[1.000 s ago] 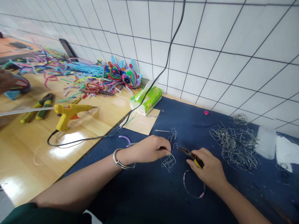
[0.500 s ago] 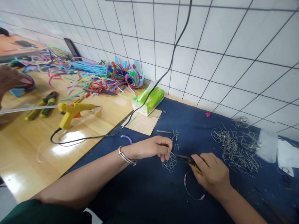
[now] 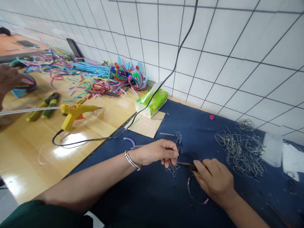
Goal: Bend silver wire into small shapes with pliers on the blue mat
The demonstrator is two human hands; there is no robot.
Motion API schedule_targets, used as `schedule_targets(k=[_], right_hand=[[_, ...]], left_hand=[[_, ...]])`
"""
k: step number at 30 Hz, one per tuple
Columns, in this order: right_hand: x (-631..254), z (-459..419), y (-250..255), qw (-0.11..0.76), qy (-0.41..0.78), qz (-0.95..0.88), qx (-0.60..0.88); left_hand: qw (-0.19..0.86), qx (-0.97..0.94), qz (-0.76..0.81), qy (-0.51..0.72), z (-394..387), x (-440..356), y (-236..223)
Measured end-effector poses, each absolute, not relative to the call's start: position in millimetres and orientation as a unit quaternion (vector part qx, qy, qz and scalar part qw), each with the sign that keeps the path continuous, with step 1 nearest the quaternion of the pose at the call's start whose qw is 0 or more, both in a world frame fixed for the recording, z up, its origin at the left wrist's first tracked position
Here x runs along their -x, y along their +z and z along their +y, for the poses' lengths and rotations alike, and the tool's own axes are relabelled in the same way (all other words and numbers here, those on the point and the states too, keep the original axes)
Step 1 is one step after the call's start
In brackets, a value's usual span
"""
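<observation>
My left hand [image 3: 162, 152], with a silver bangle [image 3: 131, 160] at its wrist, is closed in a pinch on a thin piece of metal wire, mostly hidden by the fingers. In my right hand [image 3: 214, 179] is a pair of needle-nose pliers [image 3: 187, 165], its tip close to my left fingertips. Whether the jaws grip the wire, I cannot tell. Below my left fingers lies a small heap of bent wires [image 3: 173, 170]; more bent wire pieces [image 3: 179, 137] lie just beyond. Under the pliers rests a thin loop with pink bits [image 3: 197, 198].
Tangled wires [image 3: 237, 153] spread at right beside plastic bags [image 3: 271, 148]. A tissue pack [image 3: 154, 102] stands near the tiled wall. At left are a yellow glue gun [image 3: 73, 114], its cable, pliers [image 3: 51, 105], colourful pipe cleaners [image 3: 78, 70] and another person's hand [image 3: 6, 79].
The pliers' tip has moved left and slightly down, up to my left fingertips. My left hand has shifted a little to the right. The other person's hand looks unchanged.
</observation>
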State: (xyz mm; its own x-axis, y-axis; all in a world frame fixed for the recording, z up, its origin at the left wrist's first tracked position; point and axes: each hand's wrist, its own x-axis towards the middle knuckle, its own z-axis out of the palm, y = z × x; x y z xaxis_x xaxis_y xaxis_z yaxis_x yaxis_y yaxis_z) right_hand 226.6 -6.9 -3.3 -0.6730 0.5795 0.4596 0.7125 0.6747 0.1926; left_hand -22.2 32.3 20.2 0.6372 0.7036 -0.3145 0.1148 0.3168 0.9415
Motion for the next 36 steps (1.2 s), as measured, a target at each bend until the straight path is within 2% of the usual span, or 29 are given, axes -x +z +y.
schedule_targets(k=[15, 27, 36], right_hand=[[-225.7, -7.0, -1.8, 0.195, -0.200, -0.896, 0.345], [-225.0, -7.0, -4.3, 0.188, -0.152, -0.903, 0.354], [-229.2, -5.0, 0.2, 0.193, -0.203, -0.895, 0.347]], left_hand=[[0.744, -0.505, 0.376, 0.225, 32.7, 22.5, 16.4], [0.712, -0.565, 0.365, 0.200, 26.4, 21.7, 21.6], [0.737, -0.506, 0.379, 0.239, 32.4, 23.1, 17.5]])
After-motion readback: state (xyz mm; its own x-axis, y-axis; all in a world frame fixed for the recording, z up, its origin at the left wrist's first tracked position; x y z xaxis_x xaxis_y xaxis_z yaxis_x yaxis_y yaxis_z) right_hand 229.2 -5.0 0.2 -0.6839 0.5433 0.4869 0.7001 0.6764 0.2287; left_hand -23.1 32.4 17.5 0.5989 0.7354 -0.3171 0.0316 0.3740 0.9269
